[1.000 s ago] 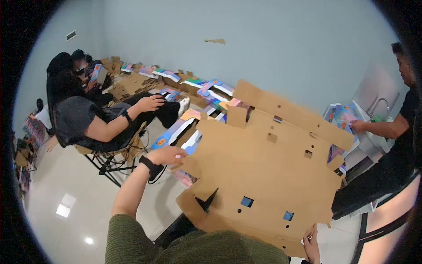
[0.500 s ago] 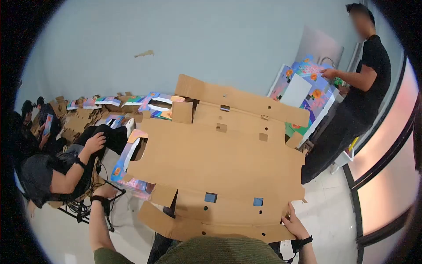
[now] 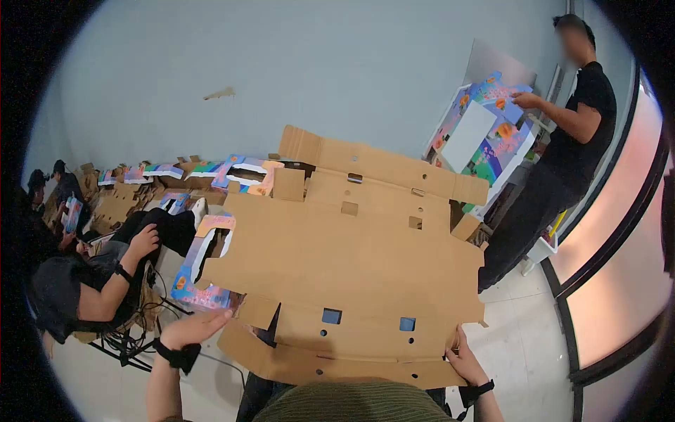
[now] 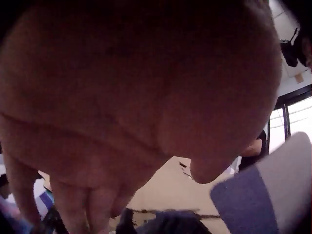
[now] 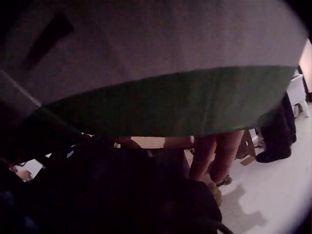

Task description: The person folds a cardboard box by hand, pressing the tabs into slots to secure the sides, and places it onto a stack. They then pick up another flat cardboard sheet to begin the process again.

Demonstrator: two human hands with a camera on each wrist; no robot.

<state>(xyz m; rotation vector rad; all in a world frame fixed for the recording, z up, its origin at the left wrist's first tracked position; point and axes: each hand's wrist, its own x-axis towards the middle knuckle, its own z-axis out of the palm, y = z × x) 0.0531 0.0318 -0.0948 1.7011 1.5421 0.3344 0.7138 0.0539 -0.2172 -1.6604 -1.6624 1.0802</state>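
Observation:
A large brown cardboard sheet (image 3: 351, 246), die-cut with slots, holes and fold-up flaps, spreads out in front of my body. My right hand (image 3: 466, 360) grips its near right edge; in the right wrist view the fingers (image 5: 214, 153) show below the board's white and green side (image 5: 195, 105). With fingers extended, my left hand (image 3: 199, 329) is at the near left corner, fingertips right by the folded side flap (image 3: 254, 309). The palm (image 4: 122, 107) fills most of the left wrist view, its thumb apart from the fingers.
Printed cardboard pieces (image 3: 200, 295) lie beyond the sheet's left side, and more cardboard (image 3: 126, 204) lines the wall. At left a person sits on a chair (image 3: 70, 295). Another person (image 3: 573, 133) stands at right, touching a flowered printed board (image 3: 485, 126).
The head view has turned right. My left hand has moved from over the sheet's left side down to its near left corner. The right hand stays on the near right edge.

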